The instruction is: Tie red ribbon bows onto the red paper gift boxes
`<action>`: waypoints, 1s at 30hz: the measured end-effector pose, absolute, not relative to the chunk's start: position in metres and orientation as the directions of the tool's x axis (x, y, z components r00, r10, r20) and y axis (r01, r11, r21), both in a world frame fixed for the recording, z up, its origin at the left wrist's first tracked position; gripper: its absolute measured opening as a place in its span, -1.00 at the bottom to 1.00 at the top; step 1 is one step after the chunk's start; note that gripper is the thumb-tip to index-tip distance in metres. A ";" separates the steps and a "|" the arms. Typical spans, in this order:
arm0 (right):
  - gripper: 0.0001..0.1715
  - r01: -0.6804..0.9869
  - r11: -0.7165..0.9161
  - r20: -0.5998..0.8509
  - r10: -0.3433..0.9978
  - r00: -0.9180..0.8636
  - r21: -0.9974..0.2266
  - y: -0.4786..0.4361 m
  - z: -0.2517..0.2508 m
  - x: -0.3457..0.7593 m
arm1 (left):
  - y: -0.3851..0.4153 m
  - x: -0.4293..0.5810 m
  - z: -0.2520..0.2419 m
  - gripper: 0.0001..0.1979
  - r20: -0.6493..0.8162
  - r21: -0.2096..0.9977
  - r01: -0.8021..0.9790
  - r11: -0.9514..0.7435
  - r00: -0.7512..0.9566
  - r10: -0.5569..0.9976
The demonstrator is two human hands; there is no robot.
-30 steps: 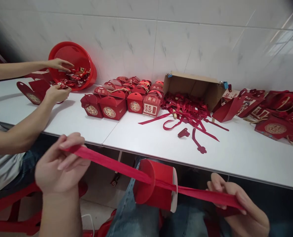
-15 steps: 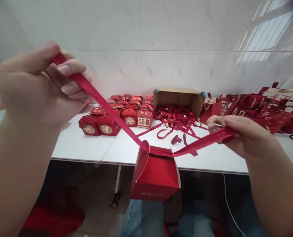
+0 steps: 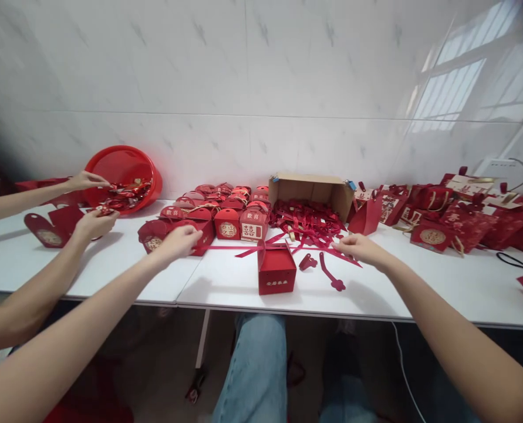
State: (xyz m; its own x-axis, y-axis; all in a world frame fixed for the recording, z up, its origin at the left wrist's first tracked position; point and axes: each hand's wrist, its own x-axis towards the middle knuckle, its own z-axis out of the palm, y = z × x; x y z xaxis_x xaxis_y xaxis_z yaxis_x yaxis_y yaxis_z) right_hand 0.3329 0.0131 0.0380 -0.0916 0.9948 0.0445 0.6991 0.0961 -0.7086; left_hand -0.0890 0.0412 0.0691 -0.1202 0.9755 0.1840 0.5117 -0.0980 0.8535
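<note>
Left hand (image 3: 179,242), right hand (image 3: 361,249) hold one ribbon (image 3: 232,248); one box (image 3: 277,275) between.

Boxes (image 3: 228,224) crowding the table (image 3: 226,282) suggest a workroom.

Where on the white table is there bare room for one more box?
Bare: between your left forearm and the pale-lettered red box; right of your right forearm, before the red paper bags. Crowded: behind, with clustered red boxes, and red ribbons spilling from the brown cardboard carton.
</note>
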 end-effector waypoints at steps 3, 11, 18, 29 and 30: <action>-0.44 0.808 0.114 0.082 0.993 -0.081 -0.578 0.024 0.008 0.324 | 0.053 -0.092 0.031 -0.72 0.185 0.694 0.717 -0.064 -0.092 0.978; -0.51 0.873 0.135 0.132 0.988 -0.082 -0.469 0.030 -0.019 0.320 | 0.040 -0.087 -0.007 -0.84 0.198 0.285 0.952 -0.111 0.054 0.979; -0.53 0.881 0.164 0.154 0.983 -0.105 -0.444 0.029 -0.017 0.322 | 0.027 -0.077 -0.031 -0.81 0.107 0.103 0.986 -0.133 0.122 0.987; -0.62 0.911 0.035 0.354 0.927 0.125 -0.411 0.017 -0.041 0.296 | 0.015 -0.059 -0.035 -0.88 0.244 0.077 0.910 -0.407 0.379 0.893; -0.59 0.910 0.016 0.405 0.899 0.169 -0.415 0.014 -0.041 0.293 | 0.011 -0.058 -0.033 -0.87 0.287 0.070 0.900 -0.430 0.395 0.873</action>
State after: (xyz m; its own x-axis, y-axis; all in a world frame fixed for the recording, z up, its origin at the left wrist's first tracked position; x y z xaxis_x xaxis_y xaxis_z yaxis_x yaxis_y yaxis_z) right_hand 0.2929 0.0137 -0.0408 0.1685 0.8987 0.4049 0.9099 0.0162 -0.4146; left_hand -0.0580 0.0112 -0.0334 0.3948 0.8726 0.2874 0.9000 -0.4303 0.0700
